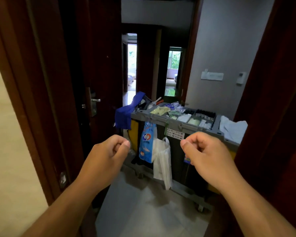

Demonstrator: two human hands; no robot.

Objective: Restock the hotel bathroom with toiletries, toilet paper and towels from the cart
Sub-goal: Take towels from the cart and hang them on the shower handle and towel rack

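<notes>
- Doorway: dark red-brown wooden door frame [41, 82] on the left, pale tiled floor [143, 211] underfoot, corridor beyond. Entry one: task status?
- Judged early, or between trips; nothing is being carried. The grey plastic housekeeping cart [161, 119] stands just past the threshold, fully loaded. At its left end a dark blue cloth [125, 115] is draped over the rim. A blue-and-white printed plastic packet [147, 141] hangs on the near side, with a white plastic carrier bag [162, 161] just beside it. The top tray holds compartments of sachets, then a row of small dark bottles [204, 114]. Folded white towels [232, 127] sit at the far right.
- Toilet paper?
- None that I can make out. The bathroom itself is out of view, so I cannot tell what has been placed there. By my reading, toiletries, paper and towels are all left to fetch.
- Entry two: hands.
- The left hand [108, 151] is raised ahead of the body, fingers curled into the palm, thumb tip laid on the forefinger. It grips nothing I can see. The right hand [205, 149] mirrors it, fisted the same way and also empty. Both are short of the cart and not touching it, well apart, with the hanging bags showing between them.
</notes>
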